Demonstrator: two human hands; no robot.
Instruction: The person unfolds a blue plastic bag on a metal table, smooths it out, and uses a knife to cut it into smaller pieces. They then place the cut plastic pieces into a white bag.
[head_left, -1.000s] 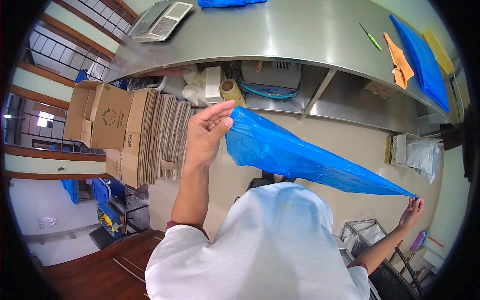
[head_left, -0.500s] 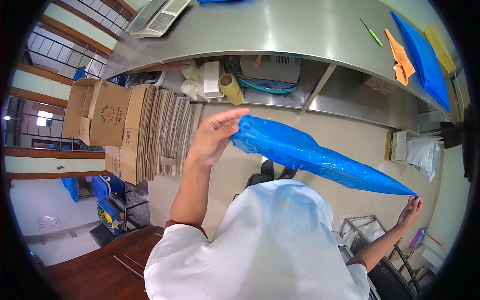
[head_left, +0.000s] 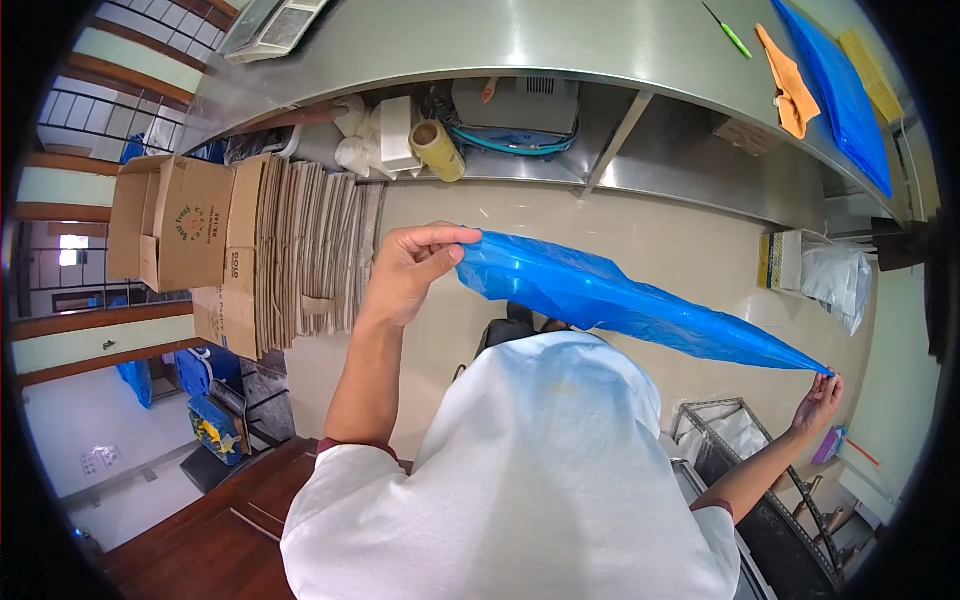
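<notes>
A blue plastic bag (head_left: 625, 300) is stretched lengthwise in front of my white shirt, above the floor. My left hand (head_left: 412, 268) pinches its wider left end between thumb and fingers. At the far right, the bag narrows to a gathered tip, which my right hand (head_left: 820, 400) pinches in its fingertips. The bag hangs in loose creases between the two hands and looks flat, with nothing visible inside.
A steel table (head_left: 400, 45) runs along the front, bearing a green-handled pointed tool (head_left: 735, 40), an orange cloth-like piece (head_left: 790, 90) and blue plastic (head_left: 840, 95). Flattened cardboard (head_left: 310, 250) stands at left. A metal-framed rack (head_left: 735, 440) is near my right arm.
My view has shifted slightly, so the table and boxes sit higher and farther left. Both hands keep their hold on the bag, which stays stretched between them.
</notes>
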